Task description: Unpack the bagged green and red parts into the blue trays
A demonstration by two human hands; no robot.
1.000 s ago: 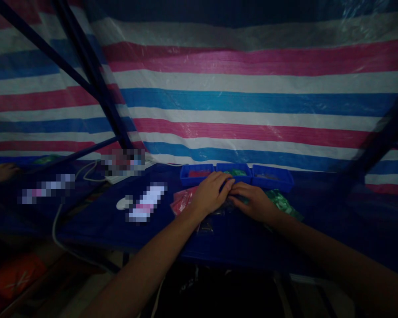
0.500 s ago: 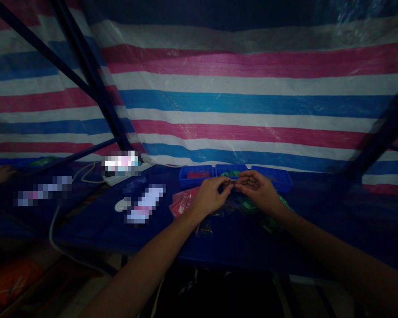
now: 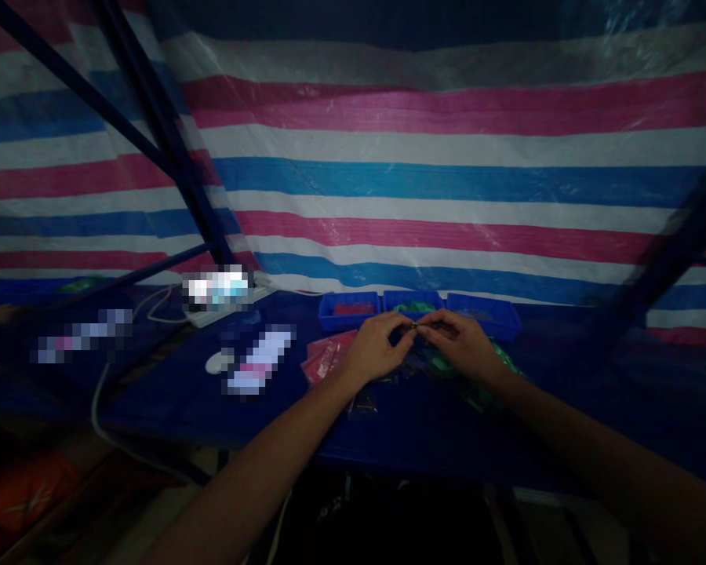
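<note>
A: Where is the small piece (image 3: 414,325)?
B: Between left hand (image 3: 375,345) and right hand (image 3: 467,345), over the bench (image 3: 429,435); both hands' fingers (image 3: 405,343) pinch it from opposite sides.
A: How would it handle?
B: Probably light, stiff, easily dropped; best gripped at its ends.

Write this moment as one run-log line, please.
left hand: pinching small item | right hand: pinching same item | red plastic packets: beside left hand | blue bins: three, beyond hands

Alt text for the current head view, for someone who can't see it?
A left hand and right hand pinch a tiny, unclear item between them above a blue table. Pink packets and green packets lie nearby; three blue trays stand behind.
</note>
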